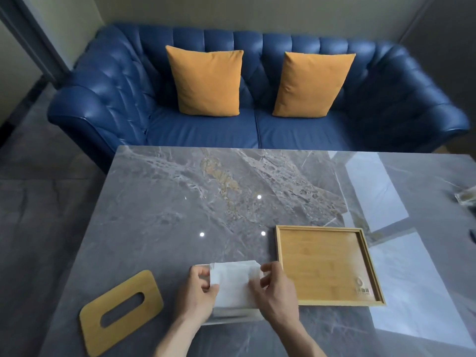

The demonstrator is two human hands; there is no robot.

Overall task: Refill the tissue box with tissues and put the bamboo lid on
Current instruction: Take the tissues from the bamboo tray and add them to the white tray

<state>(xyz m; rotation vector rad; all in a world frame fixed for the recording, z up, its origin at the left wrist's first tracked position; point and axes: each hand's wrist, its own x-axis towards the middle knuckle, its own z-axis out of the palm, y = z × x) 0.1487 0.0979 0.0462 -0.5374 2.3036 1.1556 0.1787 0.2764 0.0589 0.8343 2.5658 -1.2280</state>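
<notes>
A stack of white tissues sits in the open grey tissue box near the table's front edge. My left hand grips the stack's left side and my right hand grips its right side. The bamboo lid, flat with an oval slot, lies on the table to the left of the box, apart from it. Most of the box is hidden under the tissues and my hands.
A square bamboo tray lies just right of the box. The grey marble table stretches ahead. A blue sofa with two orange cushions stands behind it. A clear object sits at the right edge.
</notes>
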